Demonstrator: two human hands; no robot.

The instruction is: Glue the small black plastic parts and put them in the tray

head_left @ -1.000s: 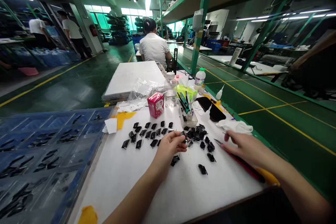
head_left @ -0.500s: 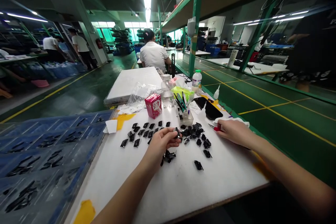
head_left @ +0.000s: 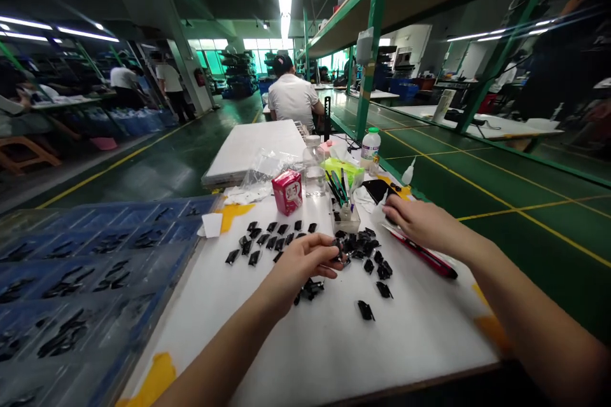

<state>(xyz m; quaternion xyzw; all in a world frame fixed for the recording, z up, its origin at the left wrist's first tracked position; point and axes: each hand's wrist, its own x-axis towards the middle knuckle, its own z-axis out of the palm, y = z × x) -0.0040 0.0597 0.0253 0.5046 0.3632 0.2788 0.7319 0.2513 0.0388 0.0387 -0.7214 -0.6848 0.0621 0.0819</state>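
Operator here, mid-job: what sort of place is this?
Probably a factory assembly floor: green steel racks, a white workbench covered with small black parts, and a tray holding more of them.

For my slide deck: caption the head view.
Left hand holds a small black piece at a white workbench, right hand beside a red-handled craft knife.
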